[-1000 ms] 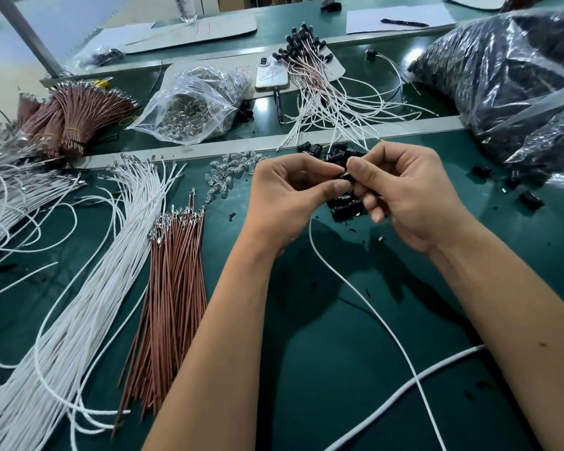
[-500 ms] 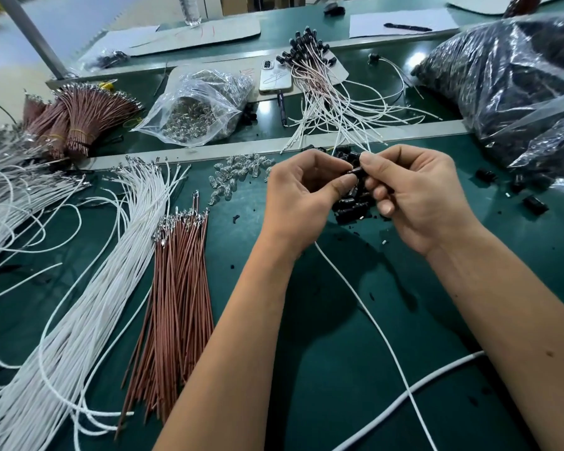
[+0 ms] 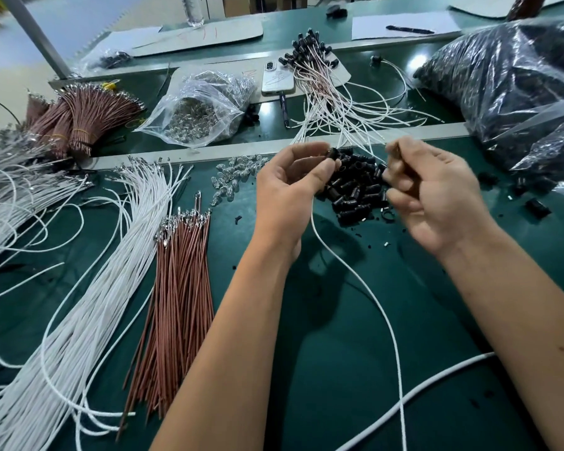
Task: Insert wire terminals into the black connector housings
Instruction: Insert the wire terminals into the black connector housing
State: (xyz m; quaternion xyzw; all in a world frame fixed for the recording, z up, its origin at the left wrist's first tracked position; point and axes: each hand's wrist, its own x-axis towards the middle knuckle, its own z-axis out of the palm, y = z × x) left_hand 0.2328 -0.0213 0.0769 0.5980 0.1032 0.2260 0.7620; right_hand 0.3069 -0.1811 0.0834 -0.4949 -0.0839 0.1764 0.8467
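Note:
My left hand (image 3: 290,193) pinches a small black connector housing (image 3: 333,154) between thumb and fingertips. A white wire (image 3: 355,275) trails from that hand down toward me across the green mat. My right hand (image 3: 437,196) hovers to the right of it, apart from the housing, with blurred, curled fingers and nothing visible in them. Between and below the hands lies a pile of loose black housings (image 3: 355,190). A fan of white terminal wires (image 3: 105,271) and a bundle of brown terminal wires (image 3: 179,281) lie to the left.
Small clear bulbs (image 3: 232,177) are scattered left of the housings. Behind the metal rail sit finished wired housings (image 3: 323,89), a phone (image 3: 277,78), a clear bag of parts (image 3: 199,109) and tied brown bundles (image 3: 79,118). Large dark bags (image 3: 508,76) fill the right. A thick white cable (image 3: 420,392) crosses the near mat.
My hands were pressed together on the housing and wire; my right hand has now pulled away to the right, leaving the housing and wire in my left hand.

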